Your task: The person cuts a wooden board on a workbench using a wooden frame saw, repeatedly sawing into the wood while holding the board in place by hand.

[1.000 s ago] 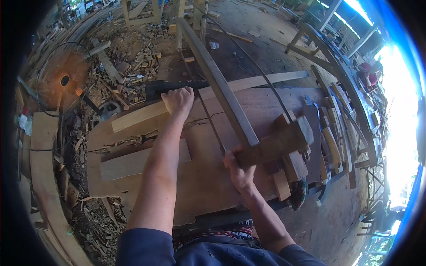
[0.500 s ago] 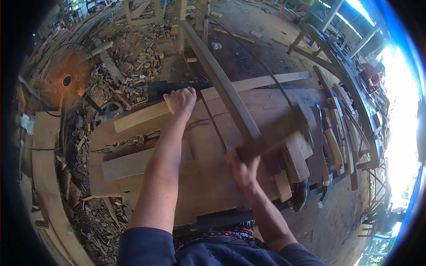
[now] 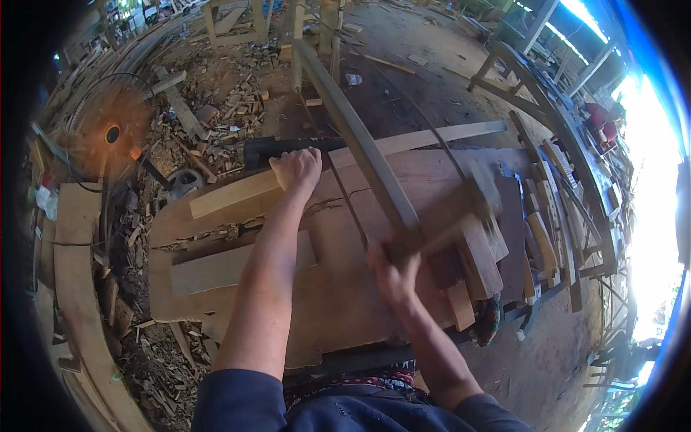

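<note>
My right hand (image 3: 394, 275) is wrapped round the near end of a wooden frame saw (image 3: 358, 144), whose long beam slants away to the far left. The saw's thin dark blade (image 3: 348, 198) runs along the left of the beam and crosses a long pale wooden strip (image 3: 237, 196). The saw's near crosspiece is smeared by motion. My left hand (image 3: 297, 168) is closed over the strip, just left of the blade. Under the strip lies a broad brown wooden slab (image 3: 338, 302) with a cracked hollow; whether the blade has cut into the strip is hidden.
A shorter flat board (image 3: 216, 270) rests on the slab. Wood blocks (image 3: 479, 263) are stacked at its right end, beside several slats. An orange fan (image 3: 113, 135) spins at the left, over scattered wood scraps (image 3: 237, 108). A long bench (image 3: 568, 137) stands at the right.
The whole view has shifted slightly. The saw and my right hand stay in almost the same place, with the crosspiece blurred in both frames. My left hand keeps its hold on the strip.
</note>
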`<state>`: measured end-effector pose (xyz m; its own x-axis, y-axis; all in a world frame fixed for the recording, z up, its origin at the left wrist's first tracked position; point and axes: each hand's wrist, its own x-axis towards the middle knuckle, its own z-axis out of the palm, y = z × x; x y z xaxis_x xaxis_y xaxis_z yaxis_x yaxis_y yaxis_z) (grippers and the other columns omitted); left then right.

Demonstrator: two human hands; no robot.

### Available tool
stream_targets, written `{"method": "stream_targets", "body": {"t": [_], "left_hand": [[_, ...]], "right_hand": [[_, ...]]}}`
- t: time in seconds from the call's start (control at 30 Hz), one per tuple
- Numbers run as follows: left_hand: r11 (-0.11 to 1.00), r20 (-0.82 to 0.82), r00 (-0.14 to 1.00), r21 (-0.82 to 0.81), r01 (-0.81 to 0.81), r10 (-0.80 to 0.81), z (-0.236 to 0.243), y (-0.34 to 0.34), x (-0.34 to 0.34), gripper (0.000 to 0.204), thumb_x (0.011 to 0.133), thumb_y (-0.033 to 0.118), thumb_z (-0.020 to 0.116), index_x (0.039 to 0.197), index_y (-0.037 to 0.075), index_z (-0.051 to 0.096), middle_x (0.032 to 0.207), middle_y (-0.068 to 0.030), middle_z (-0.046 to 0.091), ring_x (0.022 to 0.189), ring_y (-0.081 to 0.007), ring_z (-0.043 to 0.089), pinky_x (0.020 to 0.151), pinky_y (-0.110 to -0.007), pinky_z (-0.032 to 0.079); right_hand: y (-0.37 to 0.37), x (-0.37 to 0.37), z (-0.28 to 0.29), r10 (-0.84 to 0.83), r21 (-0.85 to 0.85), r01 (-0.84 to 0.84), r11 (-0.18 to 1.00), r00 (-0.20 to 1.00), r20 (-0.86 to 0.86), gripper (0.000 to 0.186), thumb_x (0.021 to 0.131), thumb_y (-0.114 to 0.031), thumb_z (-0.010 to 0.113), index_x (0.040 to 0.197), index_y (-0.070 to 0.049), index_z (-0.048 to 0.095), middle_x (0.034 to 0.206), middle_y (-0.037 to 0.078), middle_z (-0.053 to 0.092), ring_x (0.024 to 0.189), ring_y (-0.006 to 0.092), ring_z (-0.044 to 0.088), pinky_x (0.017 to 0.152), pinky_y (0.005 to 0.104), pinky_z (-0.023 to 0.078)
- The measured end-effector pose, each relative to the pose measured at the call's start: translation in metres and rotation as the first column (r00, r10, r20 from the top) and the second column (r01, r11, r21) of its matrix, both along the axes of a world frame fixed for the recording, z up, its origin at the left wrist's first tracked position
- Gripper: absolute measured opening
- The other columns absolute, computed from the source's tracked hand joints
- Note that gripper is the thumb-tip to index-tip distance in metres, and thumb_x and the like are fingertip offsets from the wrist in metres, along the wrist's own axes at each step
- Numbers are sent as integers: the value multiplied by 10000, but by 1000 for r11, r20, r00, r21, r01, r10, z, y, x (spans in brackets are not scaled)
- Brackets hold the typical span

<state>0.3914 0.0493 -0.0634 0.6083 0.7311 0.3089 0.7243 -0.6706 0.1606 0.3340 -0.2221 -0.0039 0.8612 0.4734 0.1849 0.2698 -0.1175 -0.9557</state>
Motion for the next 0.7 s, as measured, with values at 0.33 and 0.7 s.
{"method": "stream_targets", "body": {"t": [0.33, 0.7], "left_hand": [[999, -25, 999, -15, 40, -41, 12, -9, 13, 531, 948, 349, 319, 702, 91, 712, 791, -117, 712, 829, -287, 672, 793, -483, 415], [998, -13, 998, 25, 66, -65, 24, -9, 7, 531, 949, 359, 329, 701, 100, 721, 785, -129, 711, 810, -290, 677, 783, -485, 429]], "right_hand": [[39, 42, -1, 31, 128, -25, 992, 998, -47, 112, 811, -56, 622, 721, -34, 559, 630, -30, 519, 569, 87, 489, 497, 292, 397], [1, -8, -9, 3, 181, 30, 983, 984, -181, 60, 865, -72, 596, 813, -78, 567, 684, -32, 520, 631, 59, 507, 544, 251, 402]]}}
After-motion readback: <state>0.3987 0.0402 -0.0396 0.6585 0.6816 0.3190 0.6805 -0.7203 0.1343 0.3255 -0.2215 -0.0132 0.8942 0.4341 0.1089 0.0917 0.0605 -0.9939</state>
